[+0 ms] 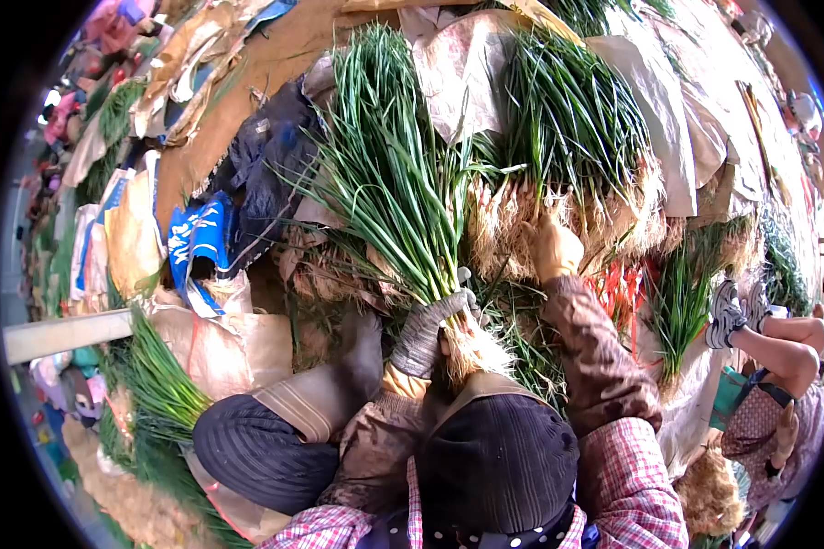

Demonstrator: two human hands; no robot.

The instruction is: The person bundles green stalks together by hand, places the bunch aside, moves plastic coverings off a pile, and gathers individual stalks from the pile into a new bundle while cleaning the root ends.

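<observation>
At lower centre, the gloved left hand [423,337], forearm slanting up and rightward, is clenched round a thick bunch of green stalks [403,215] just above its pale roots; this much is gathered, with no tie visible. Farther up, the right hand [556,252] reaches forward to the root ends of a large ungathered pile [568,114]; whether it grasps any, I cannot tell.
</observation>
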